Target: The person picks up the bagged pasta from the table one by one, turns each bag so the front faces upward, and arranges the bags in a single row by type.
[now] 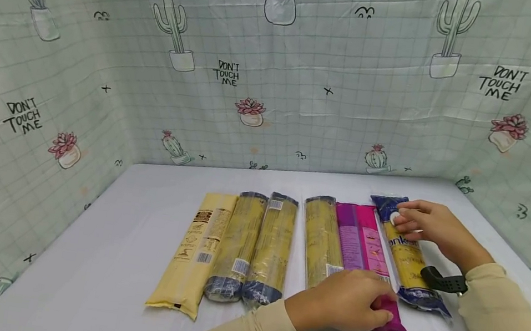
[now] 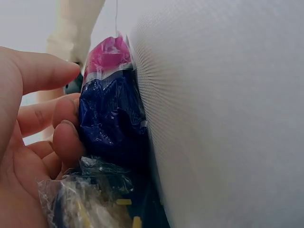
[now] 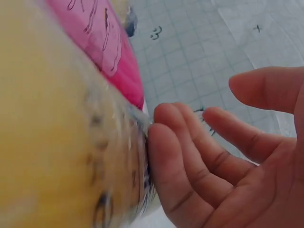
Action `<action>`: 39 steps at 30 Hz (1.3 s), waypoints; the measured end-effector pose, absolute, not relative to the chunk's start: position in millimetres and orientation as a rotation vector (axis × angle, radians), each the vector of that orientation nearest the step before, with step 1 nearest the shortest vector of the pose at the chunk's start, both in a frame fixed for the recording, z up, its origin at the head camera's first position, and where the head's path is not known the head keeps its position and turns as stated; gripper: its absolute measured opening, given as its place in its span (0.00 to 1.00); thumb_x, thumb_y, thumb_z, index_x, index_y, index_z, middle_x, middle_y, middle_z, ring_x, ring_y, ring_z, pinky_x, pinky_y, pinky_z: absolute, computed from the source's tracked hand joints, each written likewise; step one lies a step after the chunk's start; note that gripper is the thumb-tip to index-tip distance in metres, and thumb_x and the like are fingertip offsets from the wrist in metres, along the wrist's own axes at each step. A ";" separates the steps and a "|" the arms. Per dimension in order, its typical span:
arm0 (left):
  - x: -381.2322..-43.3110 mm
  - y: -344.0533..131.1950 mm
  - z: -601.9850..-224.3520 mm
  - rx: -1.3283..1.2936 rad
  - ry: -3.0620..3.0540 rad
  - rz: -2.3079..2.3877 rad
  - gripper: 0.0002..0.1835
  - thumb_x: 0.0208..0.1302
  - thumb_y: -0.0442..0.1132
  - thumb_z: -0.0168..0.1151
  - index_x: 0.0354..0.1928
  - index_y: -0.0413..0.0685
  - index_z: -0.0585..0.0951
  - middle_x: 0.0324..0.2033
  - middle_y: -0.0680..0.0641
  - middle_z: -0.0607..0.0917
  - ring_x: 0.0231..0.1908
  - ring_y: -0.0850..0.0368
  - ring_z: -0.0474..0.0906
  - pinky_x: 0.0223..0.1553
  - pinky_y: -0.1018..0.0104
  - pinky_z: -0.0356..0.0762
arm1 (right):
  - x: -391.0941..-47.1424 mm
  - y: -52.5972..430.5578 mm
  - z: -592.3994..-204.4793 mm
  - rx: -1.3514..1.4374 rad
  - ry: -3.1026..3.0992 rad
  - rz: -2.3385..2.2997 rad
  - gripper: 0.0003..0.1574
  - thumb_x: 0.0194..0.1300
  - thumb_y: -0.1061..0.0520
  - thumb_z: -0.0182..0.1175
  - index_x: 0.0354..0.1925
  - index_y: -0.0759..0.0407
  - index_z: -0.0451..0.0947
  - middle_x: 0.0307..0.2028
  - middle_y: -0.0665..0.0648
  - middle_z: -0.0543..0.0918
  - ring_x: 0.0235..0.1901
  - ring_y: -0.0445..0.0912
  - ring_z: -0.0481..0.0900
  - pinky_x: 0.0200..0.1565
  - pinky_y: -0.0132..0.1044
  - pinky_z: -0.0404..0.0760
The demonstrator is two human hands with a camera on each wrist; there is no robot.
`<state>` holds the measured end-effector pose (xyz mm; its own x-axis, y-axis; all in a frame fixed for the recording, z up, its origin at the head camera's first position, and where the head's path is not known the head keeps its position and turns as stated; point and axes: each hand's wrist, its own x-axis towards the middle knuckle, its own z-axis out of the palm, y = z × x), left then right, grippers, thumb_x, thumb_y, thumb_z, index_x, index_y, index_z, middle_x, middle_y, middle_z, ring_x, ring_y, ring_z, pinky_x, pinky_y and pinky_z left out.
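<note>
My left hand (image 1: 347, 300) lies over the near ends of a magenta packet (image 1: 370, 241) and a clear packet of spaghetti (image 1: 322, 234). In the left wrist view its bent fingers (image 2: 69, 142) rest against a blue packet end (image 2: 111, 118), with the thumb held apart. At the far right, my right hand (image 1: 430, 229) is at a blue-and-yellow pasta packet (image 1: 407, 257). Its fingertips (image 3: 164, 142) touch the side of that packet in the right wrist view, and the thumb stands well away from it.
To the left lie two more spaghetti packets (image 1: 240, 240) (image 1: 276, 239) with blue ends, side by side. A cream packet (image 1: 196, 251) is leftmost in the row. All are on a white table (image 1: 97, 255), with a patterned cloth (image 1: 321, 122) hung behind and at both sides.
</note>
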<state>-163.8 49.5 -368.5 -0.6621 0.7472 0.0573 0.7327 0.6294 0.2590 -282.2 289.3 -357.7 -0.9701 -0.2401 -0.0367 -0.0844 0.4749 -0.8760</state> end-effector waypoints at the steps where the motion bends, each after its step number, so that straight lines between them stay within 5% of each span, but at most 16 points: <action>1: -163.7 48.9 -368.4 1.274 2.788 0.408 0.14 0.69 0.52 0.63 0.54 0.68 0.85 0.26 0.67 0.72 0.27 0.77 0.65 0.24 0.82 0.63 | -283.4 286.2 -356.0 -0.291 2.563 -1.497 0.38 0.78 0.44 0.50 0.68 0.73 0.63 0.50 0.67 0.83 0.42 0.45 0.85 0.43 0.38 0.84; 16: -162.7 44.4 -368.9 1.329 2.814 0.334 0.17 0.65 0.57 0.66 0.55 0.68 0.84 0.35 0.69 0.74 0.33 0.79 0.65 0.31 0.83 0.64 | -299.2 259.0 -353.9 -0.332 2.540 -1.373 0.37 0.78 0.48 0.51 0.69 0.76 0.59 0.54 0.74 0.76 0.44 0.54 0.84 0.40 0.43 0.85; 24: -159.7 44.8 -368.9 1.327 2.848 0.256 0.22 0.58 0.60 0.71 0.55 0.70 0.84 0.39 0.64 0.77 0.32 0.76 0.68 0.31 0.80 0.65 | -303.5 245.1 -354.2 -0.369 2.691 -1.102 0.35 0.77 0.50 0.52 0.68 0.76 0.62 0.37 0.64 0.82 0.29 0.49 0.81 0.32 0.42 0.84; 28: -158.4 45.3 -369.2 1.340 2.862 0.221 0.23 0.57 0.60 0.72 0.56 0.71 0.84 0.38 0.64 0.76 0.32 0.75 0.68 0.31 0.79 0.66 | -300.9 241.0 -355.6 -0.391 2.760 -0.985 0.33 0.77 0.51 0.53 0.66 0.75 0.65 0.41 0.68 0.82 0.26 0.48 0.80 0.30 0.42 0.82; 33: -159.1 45.5 -369.8 1.320 2.859 0.164 0.27 0.55 0.65 0.71 0.58 0.75 0.81 0.42 0.66 0.77 0.35 0.74 0.69 0.34 0.76 0.66 | -297.1 234.2 -357.3 -0.423 2.843 -0.868 0.34 0.76 0.49 0.53 0.66 0.75 0.66 0.54 0.77 0.77 0.33 0.51 0.82 0.34 0.44 0.81; 39: -160.2 43.7 -370.2 1.292 2.887 0.114 0.32 0.53 0.69 0.70 0.61 0.76 0.78 0.45 0.65 0.78 0.37 0.74 0.72 0.33 0.75 0.67 | -296.7 225.5 -359.1 -0.465 2.933 -0.765 0.32 0.74 0.48 0.55 0.63 0.72 0.71 0.54 0.76 0.79 0.48 0.62 0.81 0.47 0.58 0.79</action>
